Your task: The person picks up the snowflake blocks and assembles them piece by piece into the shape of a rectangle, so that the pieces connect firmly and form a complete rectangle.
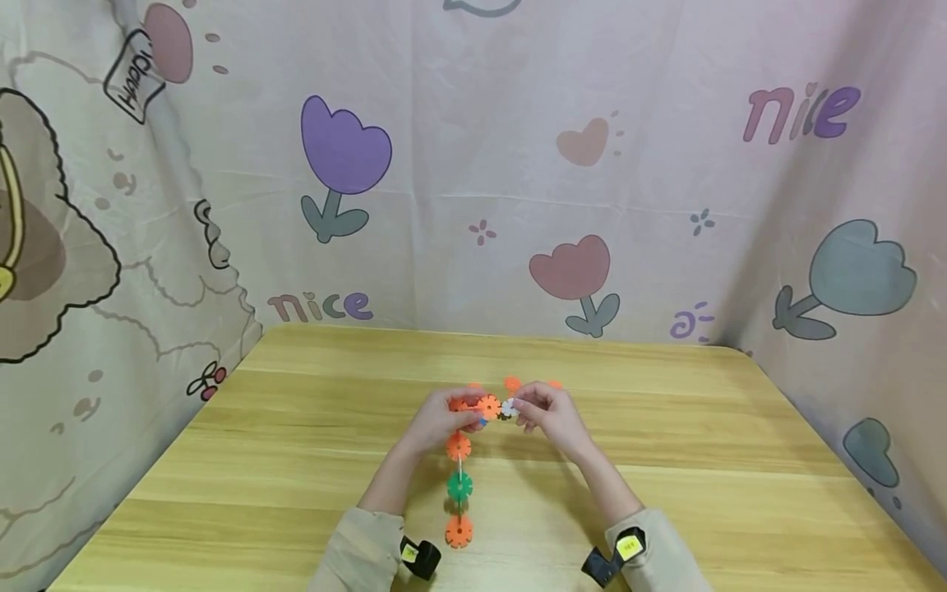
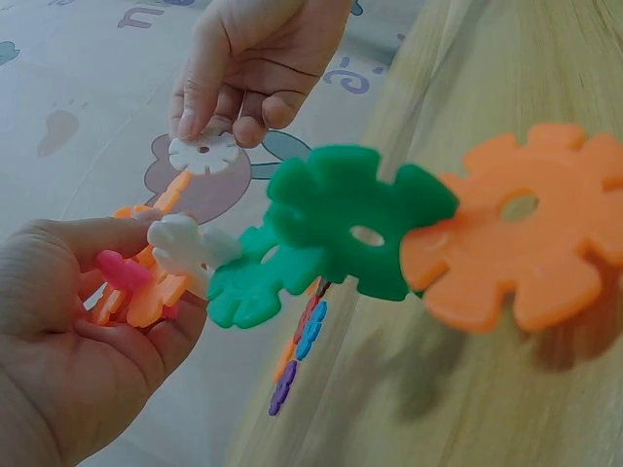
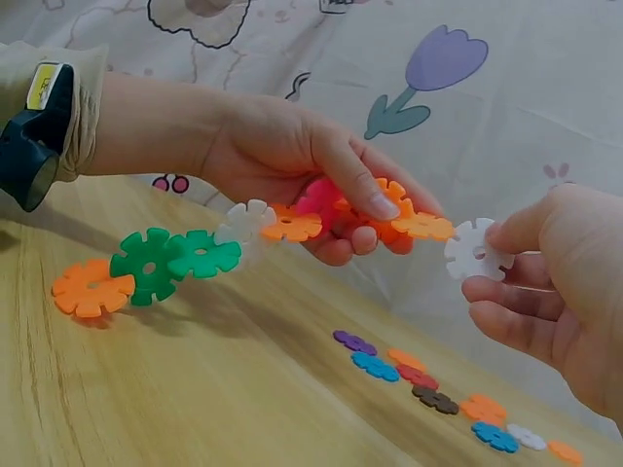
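My left hand grips a chain of slotted, flower-shaped plastic discs, with its thumb over an orange disc near one end. From that hand the chain runs through a pink disc, an orange one, a white one, two green discs and an orange end disc. My right hand pinches a white slotted disc by its edge, thumb against fingers. That disc's rim meets the chain's orange end piece; whether their slots are joined I cannot tell.
Loose discs lie on the wooden table beyond the hands, among them a purple one, blue ones, a brown one and several others. A printed curtain hangs along the table's far edge and sides.
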A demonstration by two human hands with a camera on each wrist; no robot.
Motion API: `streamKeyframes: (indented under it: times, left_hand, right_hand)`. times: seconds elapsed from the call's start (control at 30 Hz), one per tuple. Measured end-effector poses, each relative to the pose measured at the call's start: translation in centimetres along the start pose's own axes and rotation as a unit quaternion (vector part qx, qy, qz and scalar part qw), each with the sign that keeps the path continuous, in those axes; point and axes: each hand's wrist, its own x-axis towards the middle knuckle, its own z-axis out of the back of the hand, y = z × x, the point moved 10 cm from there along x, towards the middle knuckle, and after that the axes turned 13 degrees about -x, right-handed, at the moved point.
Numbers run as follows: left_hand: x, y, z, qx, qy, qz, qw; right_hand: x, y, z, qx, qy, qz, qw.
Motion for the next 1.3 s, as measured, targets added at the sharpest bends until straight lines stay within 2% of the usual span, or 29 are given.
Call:
streamKeyframes:
  times: [0.2,0.3,0.47,0.7,0.9,1.3]
  left_hand:
    - [0.1,-0.1,0.0,0.005,0.009,0.0,0.9999]
    - [0.1,-0.1,0.1,0.009,0.008,-0.002,0.9999]
    - [0.1,-0.1,0.2,0.02,0.009,0.002,0.9998]
    - [0.0,-0.6,-0.5,0.012,0.04,-0.015,0.999]
    - [-0.1,-0.5,-0.2,0.006,0.031,-0.013,0.9994]
    - [-0.4,-0.8,-0.3,0.011,0.03,-0.01,0.9994]
  right_hand:
    - [0.5,-1.2,-0.5,0.029,0.009,0.032,0.999]
    - [0.9,-2.2,-0.9,0.043,0.017,0.04,0.9981]
    - [0.9,-2.8,-0.9,0.062,0.025,0.052,0.9964]
    - [0.9,-3.8,-1.5,0.128,0.064,0.023,0.9894]
    - [1.0,-4.0,-2.3,0.135,0.096,0.011,0.986]
    - [0.8,-3.2,-2.0,0.13,0.066,-0.021,0.9891]
